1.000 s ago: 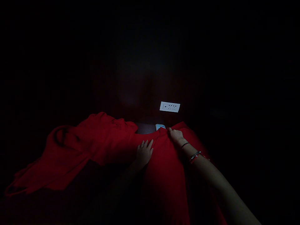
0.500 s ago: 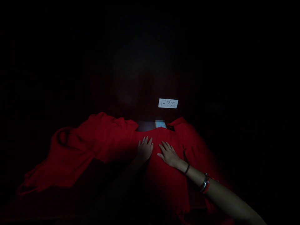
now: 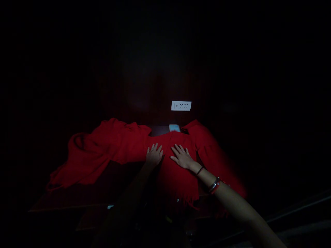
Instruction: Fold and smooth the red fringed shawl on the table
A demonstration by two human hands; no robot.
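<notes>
A large red cloth lies spread over a dark table in a very dim room, bunched at the left and hanging over the front edge with a fringe. My left hand rests flat on the cloth near its middle, fingers stretched out. Just to its right, my right hand also lies flat on the cloth with fingers spread; bangles circle that wrist. Neither hand holds anything.
A white socket plate is on the dark wall behind. A small pale phone-like object lies at the table's back edge, beyond the cloth. The table's front edge shows faintly at lower left. Everything else is in darkness.
My right hand left the cloth's far edge near the phone, drew back and now lies flat beside my left hand. The view has pulled back, showing the table's front edge.
</notes>
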